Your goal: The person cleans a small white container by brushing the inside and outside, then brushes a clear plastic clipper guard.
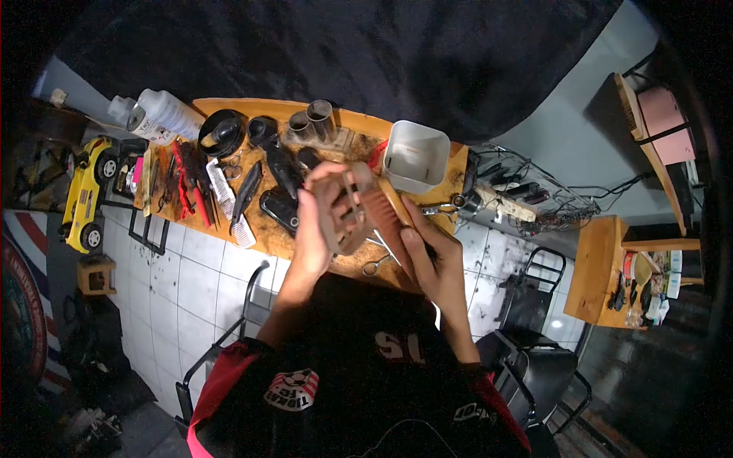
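My left hand point(308, 243) is wrapped round a see-through, box-like holder point(341, 217), its fingers showing through the walls. In my right hand point(437, 263) is a brush point(395, 216) with a wooden back and reddish-brown bristles. The bristles face the holder and overlap its right side in this view. Both things are held up over the front of a wooden table point(273, 246). Below them lie scissors point(372, 267), partly hidden by the holder and my hands.
A white square bin point(417, 156) stands on the table behind my right hand. To the left lie a white comb point(230, 202), black clippers point(279, 211) and red-handled tools point(200, 204). Bottles point(169, 112) stand at the back left. Black chairs point(539, 374) flank me.
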{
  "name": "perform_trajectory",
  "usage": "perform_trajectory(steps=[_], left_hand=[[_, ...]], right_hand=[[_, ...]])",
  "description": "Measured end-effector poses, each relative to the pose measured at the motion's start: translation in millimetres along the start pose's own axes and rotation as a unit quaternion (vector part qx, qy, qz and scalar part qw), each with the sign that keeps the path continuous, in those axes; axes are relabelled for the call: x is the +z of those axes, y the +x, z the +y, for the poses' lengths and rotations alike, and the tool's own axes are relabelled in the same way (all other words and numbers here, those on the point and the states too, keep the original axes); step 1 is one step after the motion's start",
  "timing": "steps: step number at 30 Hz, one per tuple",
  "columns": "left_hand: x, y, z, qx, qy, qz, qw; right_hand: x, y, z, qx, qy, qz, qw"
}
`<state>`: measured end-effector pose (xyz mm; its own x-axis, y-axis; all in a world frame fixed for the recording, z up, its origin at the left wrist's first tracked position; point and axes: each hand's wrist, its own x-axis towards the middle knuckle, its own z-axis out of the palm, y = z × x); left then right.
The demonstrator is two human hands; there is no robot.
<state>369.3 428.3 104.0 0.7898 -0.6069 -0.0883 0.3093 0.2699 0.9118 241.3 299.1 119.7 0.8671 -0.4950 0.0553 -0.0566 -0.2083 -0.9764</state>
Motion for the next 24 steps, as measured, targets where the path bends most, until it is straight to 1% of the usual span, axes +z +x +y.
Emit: perform_trajectory(steps=[1,2,4,5,6,7,8,9,10,12,13,14,15,16,18,19,20,22,23,24], left_hand=[[4,-2,-4,-0.003,0.025,-0.026,0.999],[7,-3,-7,-0.005,0.050,-0.052,0.997],[12,3,-24,0.006,0.010,0.023,1.000],[5,6,-21,-0.033,-0.065,-0.012,0.997],[0,8,-8,-0.072,-0.138,-0.048,0.987],[-2,10,-2,-0.072,-0.087,-0.018,0.993],[-4,10,-1,-0.085,-0.103,-0.027,0.991],[-6,8,0,-0.097,-0.119,-0.035,0.988],[-7,7,0,-0.110,-0.134,-0.044,0.984],[-5,6,-2,-0.121,-0.092,-0.043,0.987],[-5,6,0,-0.131,-0.078,-0.043,0.987],[-5,6,1,-0.141,-0.064,-0.043,0.987],[-7,7,0,-0.139,-0.030,-0.068,0.988],[-5,7,0,-0.142,-0.023,-0.071,0.987],[4,4,6,-0.147,-0.010,-0.076,0.986],[5,3,13,-0.146,-0.054,-0.077,0.985],[4,5,11,-0.105,-0.050,-0.055,0.992],[-3,8,4,-0.023,-0.038,-0.006,0.999],[-8,7,5,-0.032,-0.058,-0.014,0.998],[-11,8,0,0.005,-0.038,-0.023,0.999]], right_hand=[[6,2,-6,0.018,0.015,0.007,1.000],[9,1,-9,-0.022,-0.012,-0.010,1.000],[13,-1,-12,-0.106,-0.063,-0.046,0.991],[16,-2,-6,-0.141,-0.091,-0.057,0.984],[15,-4,-6,-0.138,-0.100,-0.079,0.982],[11,-6,-5,-0.135,-0.109,-0.100,0.980],[6,-7,-3,-0.131,-0.119,-0.122,0.977],[-3,-9,-6,-0.087,-0.102,-0.160,0.978],[-11,-7,-4,-0.097,-0.109,-0.166,0.975],[-22,-4,2,-0.114,-0.124,-0.175,0.970],[-18,-2,11,-0.166,-0.117,-0.114,0.972],[-16,-2,11,-0.162,-0.133,-0.091,0.973],[-13,-1,7,-0.159,-0.149,-0.069,0.974],[-9,-1,4,-0.156,-0.165,-0.046,0.973],[3,-1,11,-0.157,-0.244,0.013,0.957],[7,2,19,-0.164,-0.282,0.039,0.945],[9,4,23,-0.172,-0.318,0.064,0.930],[9,-1,22,-0.131,-0.250,-0.013,0.959],[7,-3,22,-0.108,-0.215,-0.050,0.969],[3,-4,17,-0.099,-0.166,-0.093,0.977]])
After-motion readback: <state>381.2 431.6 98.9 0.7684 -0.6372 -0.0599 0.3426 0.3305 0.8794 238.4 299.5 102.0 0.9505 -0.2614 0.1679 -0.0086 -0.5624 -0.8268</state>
